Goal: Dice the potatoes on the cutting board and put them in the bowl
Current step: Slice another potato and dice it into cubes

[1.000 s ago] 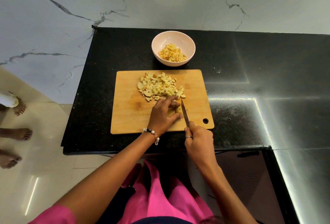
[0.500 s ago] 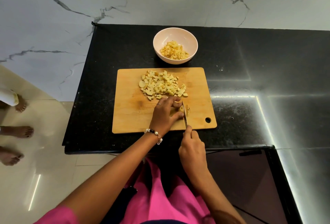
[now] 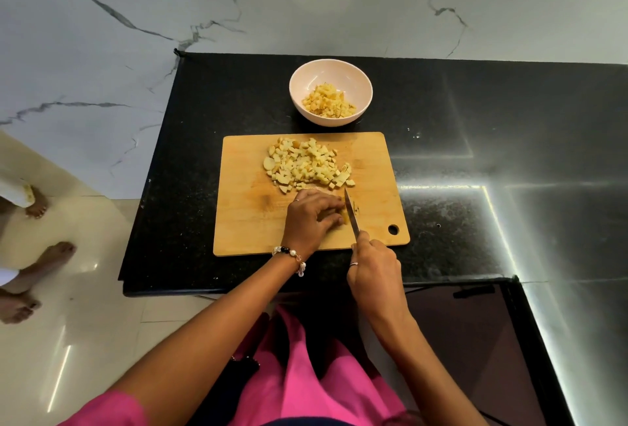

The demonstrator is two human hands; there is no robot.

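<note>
A wooden cutting board (image 3: 244,221) lies on the black counter. A heap of diced potato (image 3: 306,165) covers its far middle. My left hand (image 3: 311,220) presses a small potato piece (image 3: 344,216) down near the board's centre, mostly hiding it. My right hand (image 3: 373,271) grips a knife (image 3: 351,213) whose blade stands against the right side of that piece. A few small cut bits lie just right of the blade. Beyond the board stands a pale pink bowl (image 3: 302,77) with diced potato (image 3: 329,105) in it.
The black counter (image 3: 475,140) runs right and turns toward me along a lit edge. A marble wall rises behind it. Bare feet of other people (image 3: 44,259) stand on the tiled floor at the left.
The knife has made short slicing strokes through the held piece and moved slightly left. My left hand has kept its hold on the potato piece.
</note>
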